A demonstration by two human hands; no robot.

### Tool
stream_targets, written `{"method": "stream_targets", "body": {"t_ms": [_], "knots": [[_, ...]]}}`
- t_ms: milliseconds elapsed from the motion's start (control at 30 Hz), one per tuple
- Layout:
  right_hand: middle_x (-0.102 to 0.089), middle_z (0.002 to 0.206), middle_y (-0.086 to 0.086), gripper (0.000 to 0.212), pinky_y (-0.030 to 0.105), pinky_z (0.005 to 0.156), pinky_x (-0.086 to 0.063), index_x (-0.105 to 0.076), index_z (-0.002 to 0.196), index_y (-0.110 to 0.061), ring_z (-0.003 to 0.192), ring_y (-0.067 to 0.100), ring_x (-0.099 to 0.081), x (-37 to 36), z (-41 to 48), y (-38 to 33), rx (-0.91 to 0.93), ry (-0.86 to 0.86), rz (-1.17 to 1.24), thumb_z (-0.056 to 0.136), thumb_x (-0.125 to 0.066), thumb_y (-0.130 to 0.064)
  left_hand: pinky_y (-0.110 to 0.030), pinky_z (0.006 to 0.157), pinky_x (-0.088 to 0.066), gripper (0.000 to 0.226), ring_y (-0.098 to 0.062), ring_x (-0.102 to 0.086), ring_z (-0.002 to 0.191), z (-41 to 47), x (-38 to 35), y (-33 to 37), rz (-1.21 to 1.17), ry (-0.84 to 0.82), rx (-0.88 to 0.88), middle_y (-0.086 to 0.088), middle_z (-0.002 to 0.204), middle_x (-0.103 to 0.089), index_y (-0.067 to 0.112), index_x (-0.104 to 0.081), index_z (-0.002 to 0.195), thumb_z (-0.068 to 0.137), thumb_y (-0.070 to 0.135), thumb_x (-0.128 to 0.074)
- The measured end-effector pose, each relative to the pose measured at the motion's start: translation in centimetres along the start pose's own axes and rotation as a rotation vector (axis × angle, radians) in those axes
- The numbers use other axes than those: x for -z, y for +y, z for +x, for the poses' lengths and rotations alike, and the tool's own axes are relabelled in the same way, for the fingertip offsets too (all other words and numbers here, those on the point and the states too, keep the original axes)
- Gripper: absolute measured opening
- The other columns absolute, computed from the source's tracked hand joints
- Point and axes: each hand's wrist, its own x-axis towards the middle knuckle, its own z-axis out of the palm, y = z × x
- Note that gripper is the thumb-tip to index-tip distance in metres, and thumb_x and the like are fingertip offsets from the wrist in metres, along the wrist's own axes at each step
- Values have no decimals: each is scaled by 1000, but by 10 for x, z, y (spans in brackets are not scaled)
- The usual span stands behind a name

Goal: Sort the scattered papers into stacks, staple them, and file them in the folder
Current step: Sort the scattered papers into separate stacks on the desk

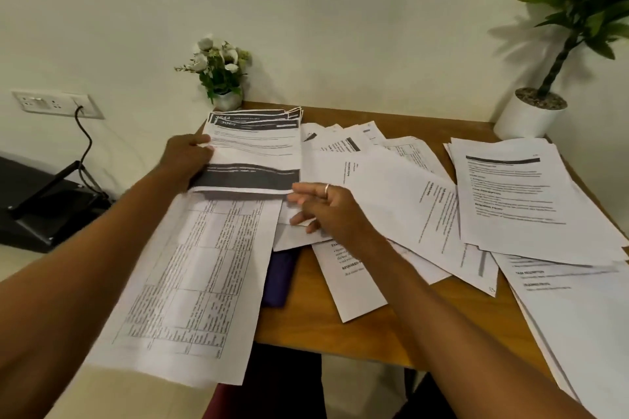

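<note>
**Sorting: seat the banded sheet on its pile**

The step in hand looks like sorting, with stapling and filing yet to come. The left hand grips the left edge of a dark-banded sheet, fingers curled over it, above the matching pile at the far left of the table. To do it well, I would square the sheet's corners to that pile before letting go, and keep like headers together.

The right hand is open, fingers loosely spread and blurred, low over the loose papers in the middle; whether it touches them I cannot tell. Both forearms reach forward from the near edge.

A gridded sheet overhangs the near left edge and could slide off. The dark folder lies half buried beside it, and a neater stack sits at the right.
</note>
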Motion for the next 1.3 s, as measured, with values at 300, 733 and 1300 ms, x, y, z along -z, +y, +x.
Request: {"method": "stream_targets", "body": {"t_ms": [300, 733, 1300], "knots": [[-69, 100, -18, 17, 18, 88, -52, -76, 106, -24, 94, -7, -62, 59, -25, 29, 182, 370, -557, 93, -65, -20, -56, 114, -32, 53, -42, -36, 139, 37, 6, -10, 603, 184, -40, -18, 148, -41, 22, -53, 142, 92, 24, -70], [-54, 145, 5, 49, 43, 108, -37, -57, 142, -14, 132, 25, -47, 112, -58, 58, 135, 251, -1200, 97, -57, -32, -43, 105, -44, 36, -24, -52, 122, -116, -110, 49, 325, -250, -579, -4, 134, -54, 23, -65, 124, 90, 20, -76], [-68, 114, 1, 22, 37, 100, -42, -65, 83, -16, 115, 22, -60, 92, -128, 73, 763, 307, -774, 86, -74, 3, -38, 62, -62, 86, -33, -77, 86, -169, -90, 46, -558, -598, 500, -15, 100, -78, 13, -62, 128, 92, 82, -25]]}}
